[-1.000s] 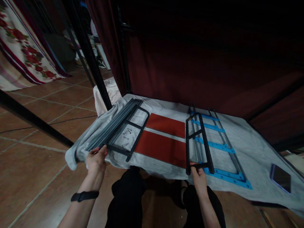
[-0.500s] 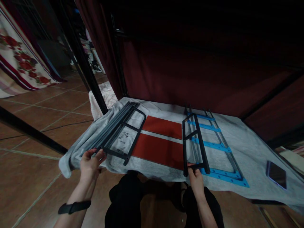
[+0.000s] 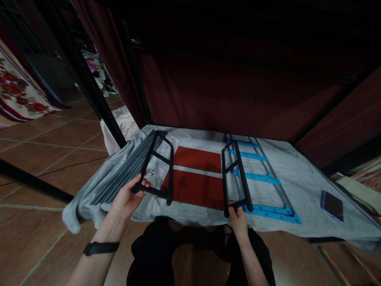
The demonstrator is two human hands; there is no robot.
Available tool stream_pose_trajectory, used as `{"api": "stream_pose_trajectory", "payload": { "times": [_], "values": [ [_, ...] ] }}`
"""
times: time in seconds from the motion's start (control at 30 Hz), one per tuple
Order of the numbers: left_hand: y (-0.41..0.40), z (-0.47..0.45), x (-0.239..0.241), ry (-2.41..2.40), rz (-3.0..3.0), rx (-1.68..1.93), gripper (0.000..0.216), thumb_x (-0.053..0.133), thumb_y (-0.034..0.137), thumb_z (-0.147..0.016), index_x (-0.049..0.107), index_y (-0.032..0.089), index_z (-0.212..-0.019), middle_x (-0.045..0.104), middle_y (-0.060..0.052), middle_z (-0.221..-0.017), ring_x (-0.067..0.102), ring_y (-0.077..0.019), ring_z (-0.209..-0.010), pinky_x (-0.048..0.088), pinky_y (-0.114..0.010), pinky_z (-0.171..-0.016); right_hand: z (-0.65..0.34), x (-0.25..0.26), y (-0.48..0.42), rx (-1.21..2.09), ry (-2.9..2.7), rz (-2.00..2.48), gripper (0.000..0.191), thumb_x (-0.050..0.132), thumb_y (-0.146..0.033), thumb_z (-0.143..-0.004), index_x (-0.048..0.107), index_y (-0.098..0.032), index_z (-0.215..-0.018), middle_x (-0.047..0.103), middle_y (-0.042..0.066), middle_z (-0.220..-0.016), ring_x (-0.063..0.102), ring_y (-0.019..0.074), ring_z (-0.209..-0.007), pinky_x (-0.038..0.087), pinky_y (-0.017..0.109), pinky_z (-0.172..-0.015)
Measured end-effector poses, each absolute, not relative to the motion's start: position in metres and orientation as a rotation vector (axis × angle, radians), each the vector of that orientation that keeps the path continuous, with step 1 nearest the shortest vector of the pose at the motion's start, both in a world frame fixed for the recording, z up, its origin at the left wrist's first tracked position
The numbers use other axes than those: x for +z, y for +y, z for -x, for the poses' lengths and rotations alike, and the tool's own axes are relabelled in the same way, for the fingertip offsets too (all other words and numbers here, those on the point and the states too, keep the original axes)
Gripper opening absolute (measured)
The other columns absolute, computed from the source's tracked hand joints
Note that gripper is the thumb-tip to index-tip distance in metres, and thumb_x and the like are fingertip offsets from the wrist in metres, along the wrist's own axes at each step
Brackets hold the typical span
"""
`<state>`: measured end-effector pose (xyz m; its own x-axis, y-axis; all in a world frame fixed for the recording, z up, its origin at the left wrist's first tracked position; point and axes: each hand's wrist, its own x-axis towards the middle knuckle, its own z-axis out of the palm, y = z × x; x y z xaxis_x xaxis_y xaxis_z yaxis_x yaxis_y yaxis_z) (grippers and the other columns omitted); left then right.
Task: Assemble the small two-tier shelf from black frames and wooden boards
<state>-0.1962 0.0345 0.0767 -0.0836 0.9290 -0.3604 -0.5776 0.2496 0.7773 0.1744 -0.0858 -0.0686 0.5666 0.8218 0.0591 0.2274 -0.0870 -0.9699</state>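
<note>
My left hand (image 3: 131, 195) is closed around the near corner of a black frame (image 3: 161, 158) with a crossbar, lifted a little over the bed. My right hand (image 3: 238, 216) grips the near bar of a similar black frame (image 3: 244, 180), held partly over the blue pieces. Two flat red-brown panels (image 3: 198, 188) lie one behind the other between the frames. Left of them rests a bundle of grey tubes (image 3: 125, 171). Blue perforated brackets (image 3: 258, 178) with grey rods lie to the right. A few small metal parts (image 3: 149, 172) show through the left frame, partly hidden.
A grey blanket (image 3: 297, 171) covers the low bed surface. A phone (image 3: 332, 206) lies at its right side. Dark posts (image 3: 86, 79) stand at the left, and a maroon curtain (image 3: 214, 99) hangs behind. Tiled floor (image 3: 38, 190) extends at the left.
My left hand has raised its frame and moved it right, off the tubes and over the small metal parts. My right hand still holds its frame; the view has shifted slightly.
</note>
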Motion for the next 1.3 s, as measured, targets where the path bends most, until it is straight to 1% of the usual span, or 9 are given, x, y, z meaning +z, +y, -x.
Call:
{"api": "stream_pose_trajectory", "payload": {
  "times": [0.1,0.17,0.3,0.4,0.57,0.77,0.93,1.13,1.3],
  "values": [
    [0.040,0.177,0.095,0.991,-0.707,1.248,0.023,0.059,0.024,-0.082,0.066,0.011,-0.099,0.037,0.005,-0.056,0.041,-0.0104,-0.051,0.050,-0.029,-0.061,-0.175,-0.070,-0.085,0.623,-0.897,1.625,0.042,0.057,-0.054,-0.075,0.065,-0.016,-0.092,0.070,0.009,-0.087,0.062,0.0229,-0.081,0.048,0.032,-0.070],
    [0.043,0.163,0.106,1.107,-0.948,1.200,0.029,0.061,0.028,-0.079,0.065,0.011,-0.101,0.037,0.006,-0.054,0.040,-0.0108,-0.049,0.045,-0.027,-0.056,-0.175,-0.071,-0.084,0.630,-0.899,1.635,0.042,0.056,-0.054,-0.076,0.065,-0.016,-0.093,0.070,0.009,-0.084,0.062,0.0232,-0.080,0.047,0.031,-0.069],
    [0.037,0.136,0.112,1.668,-1.679,0.818,0.042,0.056,0.031,-0.081,0.061,0.012,-0.117,0.058,-0.002,-0.062,0.059,-0.0215,-0.063,0.046,-0.033,-0.067,-0.176,-0.071,-0.085,0.634,-0.891,1.660,0.040,0.055,-0.049,-0.076,0.066,-0.016,-0.095,0.069,0.007,-0.081,0.061,0.0229,-0.078,0.046,0.031,-0.070],
    [0.026,0.121,0.094,1.983,-2.276,0.336,0.047,0.046,0.024,-0.087,0.054,0.005,-0.129,0.068,-0.015,-0.077,0.066,-0.0314,-0.080,0.044,-0.043,-0.082,-0.176,-0.071,-0.086,0.638,-0.884,1.662,0.038,0.055,-0.047,-0.076,0.066,-0.016,-0.095,0.069,0.006,-0.078,0.061,0.0224,-0.077,0.046,0.031,-0.070],
    [0.013,0.119,0.043,1.972,-2.705,-0.064,0.049,0.032,0.004,-0.086,0.053,-0.004,-0.130,0.069,-0.020,-0.077,0.067,-0.0315,-0.079,0.042,-0.044,-0.083,-0.177,-0.071,-0.085,0.653,-0.870,1.641,0.038,0.055,-0.046,-0.075,0.066,-0.016,-0.094,0.069,0.006,-0.079,0.061,0.0217,-0.076,0.046,0.031,-0.069],
    [0.004,0.122,-0.003,1.901,-2.772,-0.094,0.052,0.031,0.001,-0.085,0.049,-0.008,-0.133,0.068,-0.022,-0.080,0.067,-0.0311,-0.079,0.044,-0.043,-0.078,-0.175,-0.066,-0.085,0.664,-0.870,1.649,0.035,0.054,-0.046,-0.075,0.066,-0.017,-0.092,0.069,0.005,-0.079,0.062,0.0213,-0.077,0.045,0.030,-0.068],
    [0.000,0.118,-0.020,1.906,-2.723,-0.080,0.051,0.035,0.005,-0.088,0.046,-0.007,-0.136,0.069,-0.022,-0.085,0.068,-0.0288,-0.085,0.044,-0.040,-0.083,-0.175,-0.062,-0.087,0.640,-0.896,1.636,0.034,0.053,-0.046,-0.077,0.065,-0.018,-0.091,0.069,0.007,-0.082,0.062,0.0222,-0.080,0.046,0.031,-0.071],
    [-0.002,0.114,-0.028,1.957,-2.626,0.033,0.054,0.031,0.033,-0.099,0.046,-0.003,-0.137,0.070,-0.020,-0.089,0.067,-0.0291,-0.088,0.043,-0.039,-0.082,-0.173,-0.061,-0.088,0.651,-0.874,1.633,0.037,0.054,-0.049,-0.076,0.066,-0.017,-0.092,0.068,0.006,-0.077,0.062,0.0230,-0.080,0.046,0.031,-0.069],
    [-0.005,0.110,-0.031,2.011,-2.557,0.111,0.067,0.033,0.049,-0.096,0.049,-0.002,-0.135,0.069,-0.022,-0.093,0.066,-0.0326,-0.089,0.044,-0.042,-0.081,-0.173,-0.064,-0.088,0.668,-0.867,1.642,0.038,0.054,-0.049,-0.077,0.065,-0.017,-0.095,0.070,0.010,-0.091,0.062,0.0230,-0.084,0.046,0.031,-0.071]
  ]
}}
